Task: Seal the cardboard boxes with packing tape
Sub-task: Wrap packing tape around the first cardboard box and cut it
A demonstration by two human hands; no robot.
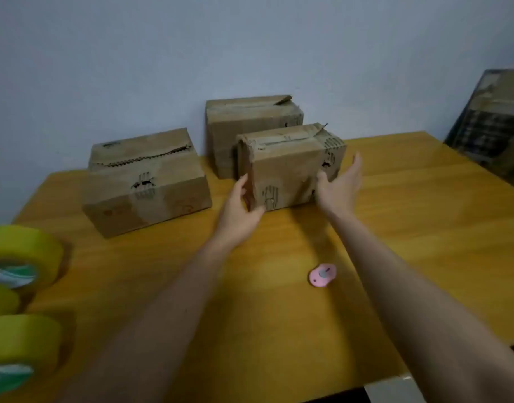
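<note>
Three worn cardboard boxes sit toward the far side of the yellow wooden surface: a wide box on the left, a taller box against the wall, and a small box just in front of that one. Both hands reach for the small box with fingers straight and relaxed. The left hand touches its near left corner; the right hand hovers just beside its right side, though the blur makes contact hard to judge. Neither grips anything yet. The box looks light and stiff but battered, its top flaps torn, so I would take it by the two side walls, low down, not by the frayed top. Rolls of yellow tape wait at the near left edge, and a small pink cutter lies between the forearms.
</note>
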